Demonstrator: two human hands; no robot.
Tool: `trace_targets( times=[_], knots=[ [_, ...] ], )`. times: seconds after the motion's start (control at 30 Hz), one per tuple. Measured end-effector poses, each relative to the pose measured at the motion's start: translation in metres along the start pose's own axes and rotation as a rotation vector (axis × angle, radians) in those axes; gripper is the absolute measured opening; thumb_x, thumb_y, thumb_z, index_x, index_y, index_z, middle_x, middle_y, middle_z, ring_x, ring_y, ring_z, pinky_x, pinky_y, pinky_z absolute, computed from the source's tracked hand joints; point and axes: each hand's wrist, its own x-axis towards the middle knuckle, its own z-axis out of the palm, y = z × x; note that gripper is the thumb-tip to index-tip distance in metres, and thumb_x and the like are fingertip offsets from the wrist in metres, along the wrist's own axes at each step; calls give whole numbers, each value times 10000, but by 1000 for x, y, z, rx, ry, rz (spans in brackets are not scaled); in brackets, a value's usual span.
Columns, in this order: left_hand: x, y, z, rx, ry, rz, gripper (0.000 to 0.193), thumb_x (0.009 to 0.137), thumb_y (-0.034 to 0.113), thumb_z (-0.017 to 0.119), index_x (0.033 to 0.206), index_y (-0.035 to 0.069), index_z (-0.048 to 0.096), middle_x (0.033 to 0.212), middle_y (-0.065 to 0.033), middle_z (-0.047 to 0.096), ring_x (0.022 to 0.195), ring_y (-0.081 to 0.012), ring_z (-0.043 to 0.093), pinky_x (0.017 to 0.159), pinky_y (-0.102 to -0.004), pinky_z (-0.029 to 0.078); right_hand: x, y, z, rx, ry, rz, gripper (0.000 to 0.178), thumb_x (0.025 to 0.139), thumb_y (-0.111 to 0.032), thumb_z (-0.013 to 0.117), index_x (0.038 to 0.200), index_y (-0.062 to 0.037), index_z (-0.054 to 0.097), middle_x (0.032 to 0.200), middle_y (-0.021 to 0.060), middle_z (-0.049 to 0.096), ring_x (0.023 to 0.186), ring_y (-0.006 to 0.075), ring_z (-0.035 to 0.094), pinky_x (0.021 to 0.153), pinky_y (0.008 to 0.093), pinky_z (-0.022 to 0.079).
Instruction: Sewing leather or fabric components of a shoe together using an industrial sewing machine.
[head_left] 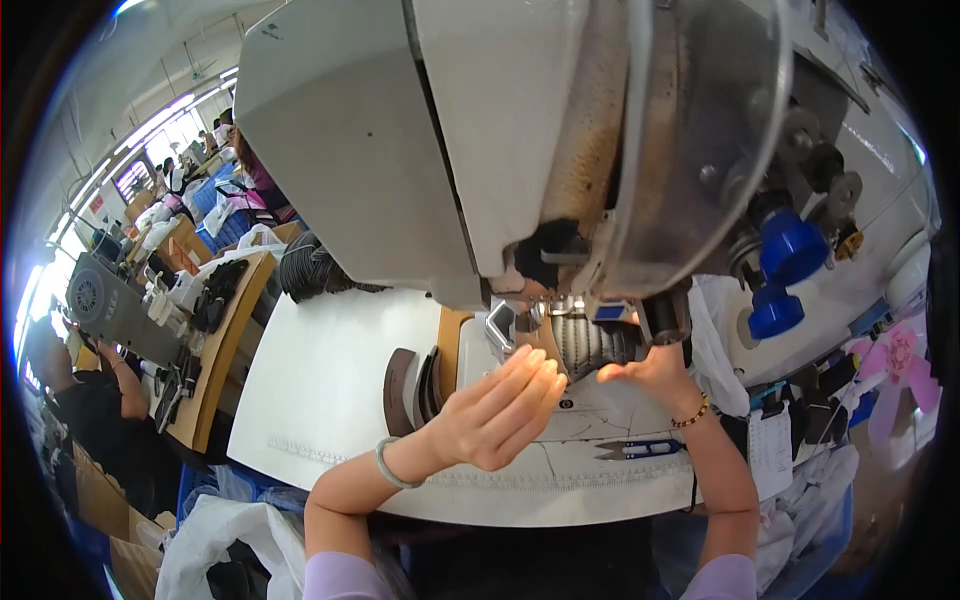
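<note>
Under the head of a sewing machine (350, 150) lies a dark ribbed, padded piece (590, 342), partly hidden by the machine. My left hand (500, 412) is raised just left of it, with the fingers pressed together and their tips near the presser foot. Whatever those fingertips may hold does not show. To the right of the piece is my right hand (655, 375), its thumb stretched away from the hand toward the piece. The other right fingers are partly behind a dark machine part. Curved dark pieces (428, 385) stand stacked left of my left hand.
Thread snips (640, 449) lie on the white table (320, 370) near its front edge. Blue knobs (792, 245) stick out of the machine at right. A black ribbed bundle (312, 268) sits at the far left edge. Another person (110, 400) works at left.
</note>
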Motion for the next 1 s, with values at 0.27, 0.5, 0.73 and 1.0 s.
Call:
trace_targets(
  times=[0.27, 0.5, 0.73, 1.0],
  knots=[
    [-2, -7, -6, -33, -52, -31, 173, 758, -7, 691, 921, -62, 697, 927, -132, 677, 898, -273, 691, 840, -355, 617, -4, -17, 10, 131, 41, 303, 616, 609, -527, 871, 996, -88, 682, 1090, 68, 609, 1113, 215, 523, 963, 364, 417],
    [-14, -22, 6, -125, -35, -209, 239, 702, -38, 731, 935, 6, 706, 975, -90, 684, 885, -254, 700, 762, -318, 606, 3, -8, 9, -282, 160, -145, 528, 678, -361, 905, 921, 2, 609, 876, 10, 548, 802, 93, 517, 747, 241, 457],
    [-14, -21, 7, -112, 5, -234, 299, 664, -47, 751, 952, 25, 715, 937, -66, 659, 846, -239, 692, 700, -316, 591, -5, -15, 10, -116, 90, 150, 507, 677, -508, 842, 964, -117, 695, 1259, 141, 419, 1208, 301, 371, 1044, 475, 304],
    [-15, -28, 11, -104, 9, -236, 277, 674, 14, 757, 944, 34, 697, 901, -62, 648, 789, -228, 672, 620, -295, 548, 3, -13, 13, -373, 172, -188, 421, 744, -239, 871, 969, 8, 614, 944, 51, 624, 837, 118, 571, 775, 260, 484]
  ],
)
